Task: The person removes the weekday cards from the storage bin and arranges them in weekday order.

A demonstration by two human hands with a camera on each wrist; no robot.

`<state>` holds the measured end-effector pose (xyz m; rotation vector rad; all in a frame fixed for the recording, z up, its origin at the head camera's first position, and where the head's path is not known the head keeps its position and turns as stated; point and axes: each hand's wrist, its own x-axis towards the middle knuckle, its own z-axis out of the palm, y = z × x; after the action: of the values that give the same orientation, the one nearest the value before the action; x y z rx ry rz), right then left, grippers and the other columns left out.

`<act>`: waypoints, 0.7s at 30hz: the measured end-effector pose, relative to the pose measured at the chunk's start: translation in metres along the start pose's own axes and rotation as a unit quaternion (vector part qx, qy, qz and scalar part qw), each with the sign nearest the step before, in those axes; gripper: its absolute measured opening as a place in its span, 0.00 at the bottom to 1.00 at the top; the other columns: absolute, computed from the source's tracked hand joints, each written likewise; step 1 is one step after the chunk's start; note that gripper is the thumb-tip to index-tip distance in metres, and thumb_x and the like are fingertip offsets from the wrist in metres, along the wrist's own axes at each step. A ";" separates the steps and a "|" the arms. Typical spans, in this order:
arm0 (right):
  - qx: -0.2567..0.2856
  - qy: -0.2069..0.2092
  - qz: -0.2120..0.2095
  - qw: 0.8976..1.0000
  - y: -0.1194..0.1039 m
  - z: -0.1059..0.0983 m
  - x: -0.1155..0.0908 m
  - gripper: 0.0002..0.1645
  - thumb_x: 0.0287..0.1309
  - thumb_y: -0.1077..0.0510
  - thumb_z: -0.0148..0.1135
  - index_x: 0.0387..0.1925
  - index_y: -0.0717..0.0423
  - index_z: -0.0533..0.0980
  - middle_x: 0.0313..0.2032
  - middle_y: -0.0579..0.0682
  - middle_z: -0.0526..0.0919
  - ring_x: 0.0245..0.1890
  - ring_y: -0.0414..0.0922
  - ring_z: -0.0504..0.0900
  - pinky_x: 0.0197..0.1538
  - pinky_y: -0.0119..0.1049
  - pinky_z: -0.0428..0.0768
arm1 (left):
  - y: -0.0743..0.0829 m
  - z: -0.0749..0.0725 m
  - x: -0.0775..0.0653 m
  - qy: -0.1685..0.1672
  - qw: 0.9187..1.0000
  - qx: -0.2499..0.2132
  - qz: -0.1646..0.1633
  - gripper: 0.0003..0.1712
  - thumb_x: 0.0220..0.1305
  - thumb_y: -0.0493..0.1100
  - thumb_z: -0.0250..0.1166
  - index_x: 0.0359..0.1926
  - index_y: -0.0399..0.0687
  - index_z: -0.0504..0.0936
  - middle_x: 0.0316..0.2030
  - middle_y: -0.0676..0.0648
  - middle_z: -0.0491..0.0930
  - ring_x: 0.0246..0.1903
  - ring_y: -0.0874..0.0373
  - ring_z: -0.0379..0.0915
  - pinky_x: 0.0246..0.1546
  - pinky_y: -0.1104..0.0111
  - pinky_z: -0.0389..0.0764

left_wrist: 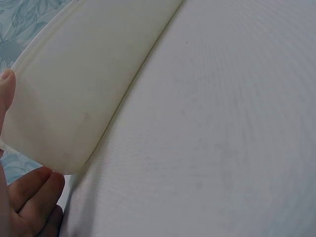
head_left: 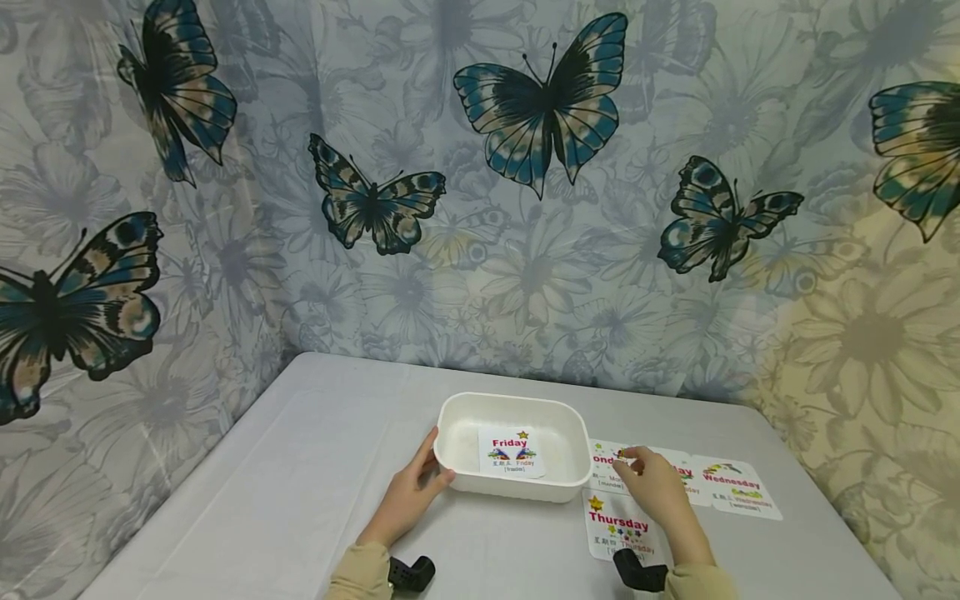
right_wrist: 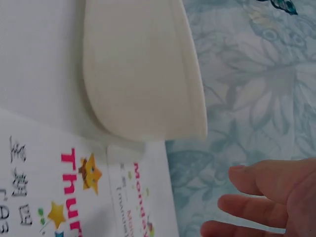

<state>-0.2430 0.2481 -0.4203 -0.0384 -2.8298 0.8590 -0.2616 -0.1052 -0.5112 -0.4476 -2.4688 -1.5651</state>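
Observation:
A white plastic tub (head_left: 517, 490) stands on the table with a Friday card (head_left: 512, 452) lying inside it. My left hand (head_left: 408, 498) grips the tub's left end, the thumb at the near side and the fingers round the end wall. In the left wrist view, fingertips (left_wrist: 55, 180) touch the tub's lower corner. My right hand (head_left: 660, 492) hovers right of the tub over the cards, holding nothing, its fingers loosely bent. Beneath it lie a Monday card (head_left: 602, 482), partly covered, and a Thursday card (head_left: 617, 523). A Wednesday card (head_left: 738, 489) lies farther right.
Between the Monday and Wednesday cards is another card (head_left: 693, 479), its word mostly hidden by the right hand. The white-covered table (head_left: 300, 467) meets a butterfly-patterned cloth (head_left: 525, 283) at the back and sides. Black wrist devices (head_left: 411, 575) sit at both cuffs.

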 end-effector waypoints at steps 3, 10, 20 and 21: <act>0.011 0.011 -0.014 1.000 -0.014 0.002 0.005 0.22 0.59 0.57 0.57 0.48 0.71 0.73 0.39 0.65 0.77 0.41 0.60 0.76 0.40 0.54 0.74 | 0.000 0.000 0.000 -0.001 1.000 0.000 -0.001 0.46 0.60 0.62 0.59 0.73 0.58 0.48 0.60 0.44 0.68 0.58 0.51 0.65 0.56 0.47 0.62; 0.039 0.008 -0.051 0.998 -0.038 0.023 0.017 0.25 0.59 0.57 0.61 0.52 0.70 0.71 0.47 0.68 0.75 0.48 0.63 0.73 0.48 0.56 0.72 | 0.001 0.000 0.000 -0.001 1.000 -0.002 -0.002 0.46 0.60 0.62 0.59 0.73 0.58 0.48 0.61 0.43 0.67 0.58 0.50 0.65 0.56 0.48 0.63; 0.056 -0.013 -0.059 0.997 -0.059 0.047 0.032 0.31 0.52 0.59 0.67 0.56 0.70 0.70 0.52 0.68 0.72 0.53 0.64 0.70 0.52 0.57 0.69 | 0.001 0.000 0.000 -0.002 1.000 0.001 0.000 0.45 0.60 0.62 0.59 0.73 0.62 0.48 0.60 0.44 0.68 0.57 0.51 0.66 0.56 0.47 0.62; 0.059 -0.020 -0.062 0.996 -0.060 0.048 0.033 0.32 0.52 0.58 0.67 0.56 0.69 0.69 0.53 0.68 0.72 0.53 0.63 0.70 0.53 0.56 0.69 | 0.001 0.000 0.000 -0.002 1.000 0.002 0.000 0.45 0.60 0.62 0.59 0.72 0.62 0.48 0.60 0.44 0.68 0.57 0.52 0.66 0.57 0.47 0.62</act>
<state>-0.2829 0.1744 -0.4208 0.1707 -2.7779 1.0062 -0.2611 -0.1049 -0.5106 -0.4494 -2.4753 -1.5598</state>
